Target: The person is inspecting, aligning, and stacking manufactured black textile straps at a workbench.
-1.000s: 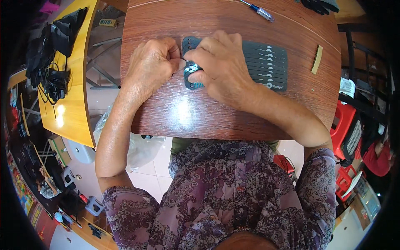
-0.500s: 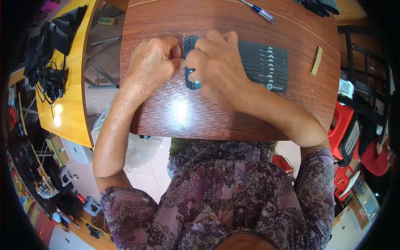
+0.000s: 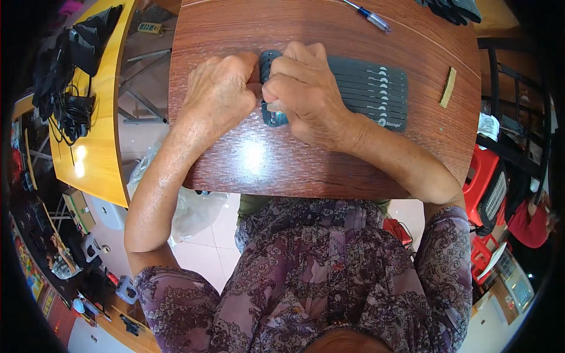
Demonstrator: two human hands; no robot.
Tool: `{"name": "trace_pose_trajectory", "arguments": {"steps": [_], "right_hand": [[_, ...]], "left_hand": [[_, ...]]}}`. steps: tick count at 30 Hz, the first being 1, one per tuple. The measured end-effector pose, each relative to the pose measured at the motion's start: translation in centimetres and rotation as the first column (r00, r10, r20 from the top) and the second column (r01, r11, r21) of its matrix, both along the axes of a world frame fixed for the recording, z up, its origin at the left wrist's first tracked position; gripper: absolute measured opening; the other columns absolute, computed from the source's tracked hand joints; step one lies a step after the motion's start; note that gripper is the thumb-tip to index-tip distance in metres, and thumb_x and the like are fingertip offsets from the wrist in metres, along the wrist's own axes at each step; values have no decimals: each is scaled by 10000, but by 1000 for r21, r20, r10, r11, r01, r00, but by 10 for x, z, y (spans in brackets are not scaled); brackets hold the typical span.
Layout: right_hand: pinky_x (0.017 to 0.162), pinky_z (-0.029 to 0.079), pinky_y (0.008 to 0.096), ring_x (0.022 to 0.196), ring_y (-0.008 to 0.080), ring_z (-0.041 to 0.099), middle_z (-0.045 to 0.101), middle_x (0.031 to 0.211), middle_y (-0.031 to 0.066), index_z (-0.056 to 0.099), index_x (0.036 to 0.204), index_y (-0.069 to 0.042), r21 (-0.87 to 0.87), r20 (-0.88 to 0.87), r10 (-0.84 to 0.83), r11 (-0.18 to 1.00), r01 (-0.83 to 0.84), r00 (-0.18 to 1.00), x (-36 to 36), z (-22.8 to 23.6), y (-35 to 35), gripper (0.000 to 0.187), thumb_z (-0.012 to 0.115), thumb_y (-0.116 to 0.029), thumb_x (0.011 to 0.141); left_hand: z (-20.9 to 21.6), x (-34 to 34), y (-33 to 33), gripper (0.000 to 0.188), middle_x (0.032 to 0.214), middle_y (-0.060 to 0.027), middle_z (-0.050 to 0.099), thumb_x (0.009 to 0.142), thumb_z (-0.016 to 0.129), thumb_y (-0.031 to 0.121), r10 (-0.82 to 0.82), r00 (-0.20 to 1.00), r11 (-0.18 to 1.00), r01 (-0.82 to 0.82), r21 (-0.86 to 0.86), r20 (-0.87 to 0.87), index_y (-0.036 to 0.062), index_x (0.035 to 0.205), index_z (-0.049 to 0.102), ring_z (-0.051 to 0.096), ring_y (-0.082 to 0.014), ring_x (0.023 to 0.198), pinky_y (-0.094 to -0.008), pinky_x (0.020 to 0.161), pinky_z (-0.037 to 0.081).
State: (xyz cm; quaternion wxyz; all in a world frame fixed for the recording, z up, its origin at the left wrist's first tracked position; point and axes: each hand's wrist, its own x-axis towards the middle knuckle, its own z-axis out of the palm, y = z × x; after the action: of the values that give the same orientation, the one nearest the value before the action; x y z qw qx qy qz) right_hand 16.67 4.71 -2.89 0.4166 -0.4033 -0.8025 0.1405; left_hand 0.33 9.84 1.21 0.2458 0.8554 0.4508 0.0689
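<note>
A dark grey flat sheet [image 3: 365,88] lies on the table, cut lengthwise into several narrow strips with white crescent marks near its right end. Its left end has rounded tabs with small holes, and a bit of teal shows there. My right hand [image 3: 309,88] is closed over that left part, fingers curled down onto the strips. Against the tabs' left edge, my left hand [image 3: 223,88] is closed, knuckles up. Its fingertips are tucked under, so whatever they pinch is hidden.
A screwdriver [image 3: 375,20] with a clear blue handle lies at the far edge. On the right is a small tan strip [image 3: 448,87], and dark gloves [image 3: 453,9] sit at the far right corner. A yellow table [image 3: 88,159] with black items stands at left.
My left hand has rolled over, so its thumb and fingertips are less visible against the tabs. The tabs' near end has shifted slightly right. My right hand has barely moved.
</note>
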Motion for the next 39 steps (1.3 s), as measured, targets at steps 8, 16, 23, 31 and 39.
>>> {"name": "trace_pose_trajectory", "arguments": {"steps": [8, 16, 23, 31, 39], "right_hand": [[714, 294, 417, 800, 248, 451, 481, 748, 22, 537, 701, -143, -69, -2, -7, 998, 7, 1000, 3, -2, -1, 227, 704, -35, 591], [765, 308, 393, 824, 226, 464, 512, 739, -2, 587, 712, -122, -182, 147, 55, 983, -28, 988, 4, 6, 5, 147, 704, -58, 652], [748, 302, 431, 837, 248, 480, 546, 736, 51, 582, 602, -106, -80, 231, -37, 995, 57, 972, -3, 5, 2, 107, 687, -99, 620], [836, 290, 340, 740, 142, 443, 468, 658, -30, 566, 655, -98, -370, -251, 215, 880, -298, 944, 14, 5, 16, 112, 676, -80, 666], [883, 271, 319, 743, 121, 451, 482, 640, -54, 580, 645, -106, -361, -262, 244, 872, -329, 934, 18, 3, 20, 113, 686, -81, 674]], "left_hand": [[18, -7, 5, 131, 643, -221, 597, 750, 606, 106, 171, 978, 833, -80, -548, 116, -21, 768, 583, 600, -394, 651, -428, 621, 478], [3, -5, 1, 119, 695, -239, 602, 740, 589, 93, -74, 997, 997, 75, -25, 14, -16, 785, 604, 601, -418, 708, -483, 632, 462], [2, 1, 4, 128, 750, -256, 609, 729, 583, 97, -28, 1000, 995, 27, -94, -7, -24, 761, 614, 598, -434, 752, -504, 664, 457], [11, 9, 0, 142, 780, -258, 620, 714, 579, 78, -2, 990, 998, -7, -67, -138, -22, 800, 630, 611, -424, 794, -501, 703, 465], [16, 2, -6, 135, 738, -237, 617, 744, 577, 76, 67, 998, 974, -67, -214, -7, -30, 826, 599, 614, -393, 746, -452, 673, 472]]}}
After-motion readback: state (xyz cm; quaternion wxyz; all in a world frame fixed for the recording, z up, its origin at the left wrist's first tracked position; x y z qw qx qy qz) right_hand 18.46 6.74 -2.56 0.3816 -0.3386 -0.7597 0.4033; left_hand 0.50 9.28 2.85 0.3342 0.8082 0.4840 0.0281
